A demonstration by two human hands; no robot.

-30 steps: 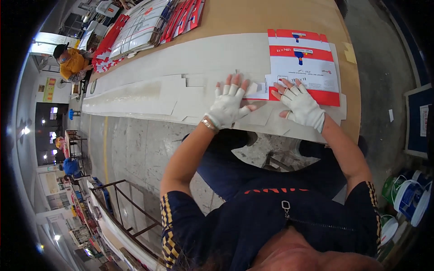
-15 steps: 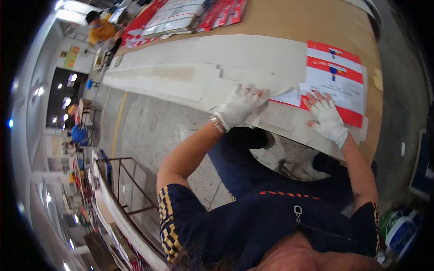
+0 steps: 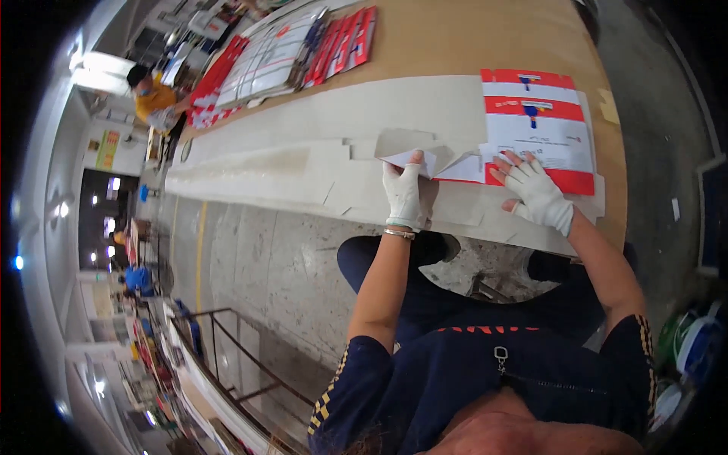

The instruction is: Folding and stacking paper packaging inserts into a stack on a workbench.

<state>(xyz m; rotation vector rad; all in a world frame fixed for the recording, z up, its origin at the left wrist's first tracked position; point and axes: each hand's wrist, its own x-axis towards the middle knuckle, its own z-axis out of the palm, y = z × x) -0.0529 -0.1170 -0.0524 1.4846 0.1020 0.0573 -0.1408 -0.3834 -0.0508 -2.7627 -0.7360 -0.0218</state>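
A flat red-and-white printed carton (image 3: 538, 136) lies on the table's right part. My right hand (image 3: 540, 196), in a white fingertip-less glove, rests on its near edge with fingers spread and flat. To the left, my left hand (image 3: 403, 196), gloved the same way, pinches a raised grey cardboard flap (image 3: 406, 142) between thumb and fingers. The fingers behind the flap are partly hidden. A folded piece with a white inner side stands up between that flap and the printed carton. Beneath these lie large grey cardboard sheets (image 3: 288, 182).
Stacked bundled cartons (image 3: 269, 57) and red carton sheets (image 3: 345, 42) lie at the far left of the brown table (image 3: 440, 45). A person in yellow (image 3: 155, 98) is beyond them. A metal-framed rack (image 3: 227, 356) stands at lower left; a bucket (image 3: 694, 349) at lower right.
My left hand has turned upright and now lifts the grey flap, which lay flatter before. My right hand stays on the printed carton. The whole view has shifted slightly.
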